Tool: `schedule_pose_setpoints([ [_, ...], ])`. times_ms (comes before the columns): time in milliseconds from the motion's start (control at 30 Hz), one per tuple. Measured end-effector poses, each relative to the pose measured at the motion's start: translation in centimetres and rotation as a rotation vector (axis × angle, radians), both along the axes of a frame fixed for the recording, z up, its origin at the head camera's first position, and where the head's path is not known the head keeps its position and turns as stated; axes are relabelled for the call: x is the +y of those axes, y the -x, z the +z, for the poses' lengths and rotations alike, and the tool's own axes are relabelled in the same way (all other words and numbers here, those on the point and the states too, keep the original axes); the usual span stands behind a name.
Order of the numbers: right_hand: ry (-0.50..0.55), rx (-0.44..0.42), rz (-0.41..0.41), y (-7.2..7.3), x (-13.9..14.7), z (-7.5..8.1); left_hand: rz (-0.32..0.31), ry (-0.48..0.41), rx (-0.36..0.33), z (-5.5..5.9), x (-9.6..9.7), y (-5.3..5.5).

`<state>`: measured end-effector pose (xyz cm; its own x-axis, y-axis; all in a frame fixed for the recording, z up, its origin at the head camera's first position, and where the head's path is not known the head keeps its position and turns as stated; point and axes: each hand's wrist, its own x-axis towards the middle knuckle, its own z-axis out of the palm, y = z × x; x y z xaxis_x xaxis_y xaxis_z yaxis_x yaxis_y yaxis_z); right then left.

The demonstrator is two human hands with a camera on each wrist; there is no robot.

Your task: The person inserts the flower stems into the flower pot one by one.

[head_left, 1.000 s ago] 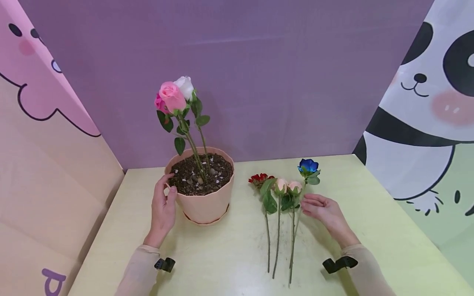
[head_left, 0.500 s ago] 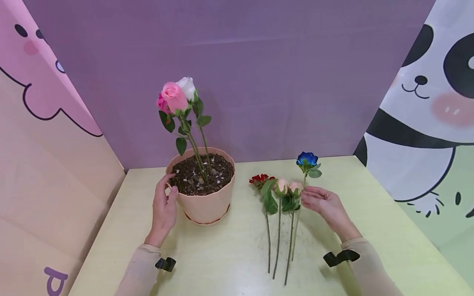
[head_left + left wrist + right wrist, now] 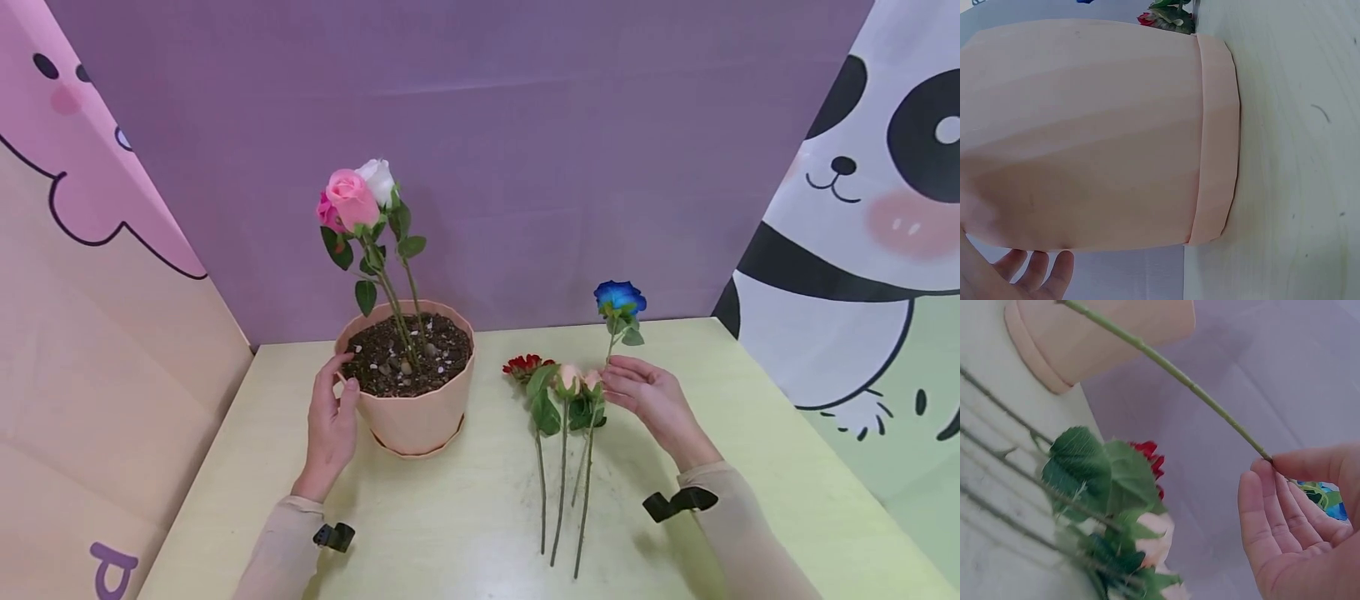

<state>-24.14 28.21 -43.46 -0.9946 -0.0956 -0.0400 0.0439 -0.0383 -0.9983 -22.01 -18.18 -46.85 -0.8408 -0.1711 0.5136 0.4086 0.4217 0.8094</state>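
A: Take the table (image 3: 442, 533) as a clock face centred on the pot (image 3: 416, 425), with twelve at the purple backdrop (image 3: 525, 167). Where are the hands?

B: The left hand (image 3: 330, 425) is at eight to nine o'clock, touching the pot's rim and side, its fingers loosely spread against the wall rather than clenched.

A: And the right hand (image 3: 652, 404)?

B: At three o'clock, well apart from the left one. Thumb and fingertips pinch the blue flower (image 3: 619, 297) by its stem (image 3: 1191, 384). The bloom sits above the hand, between two and three o'clock from the pot.

A: Which way does that stem run?

B: In the right wrist view it slants from the pinch toward ten o'clock, crossing in front of the pot. From the head, its lower part shows behind the pale pink flowers.

A: What lies near it?

B: A red flower (image 3: 525, 367) and two pale pink flowers (image 3: 567, 381), side by side on the table at about three o'clock, with their stems pointing roughly to six.

A: Is anything in the pot?

B: Dark soil (image 3: 450, 342) with small stones. Standing in it are a white flower (image 3: 377, 182), a light pink flower (image 3: 351, 198) and a deeper pink flower (image 3: 328, 212), all leaning toward eleven.

A: Anything on the wrists?

B: A black band (image 3: 678, 504) over each sleeve.
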Motion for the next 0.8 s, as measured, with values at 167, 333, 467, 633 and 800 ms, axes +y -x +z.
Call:
schedule_pose_setpoints([
  [167, 0.031, 0.026, 0.013, 0.4, -1.0, 1.0, -0.005, 0.0, 0.003, -0.2, 0.0, 0.0],
  [333, 0.029, 0.049, 0.018, 0.9, -2.0, 2.1, -0.01, -0.003, -0.005, -0.3, 0.0, 0.0],
  [467, 0.011, 0.075, 0.015, 1.7, -3.0, 3.3, -0.005, 0.003, 0.012, -0.1, 0.0, 0.1],
  [633, 0.031, 0.088, 0.004, 2.4, -4.0, 4.5, 0.001, 0.013, 0.013, -0.1, 0.0, 0.2],
  [800, 0.064, 0.08, -0.004, 2.8, -4.7, 5.2, 0.006, 0.015, 0.019, -0.1, 0.0, 0.1],
])
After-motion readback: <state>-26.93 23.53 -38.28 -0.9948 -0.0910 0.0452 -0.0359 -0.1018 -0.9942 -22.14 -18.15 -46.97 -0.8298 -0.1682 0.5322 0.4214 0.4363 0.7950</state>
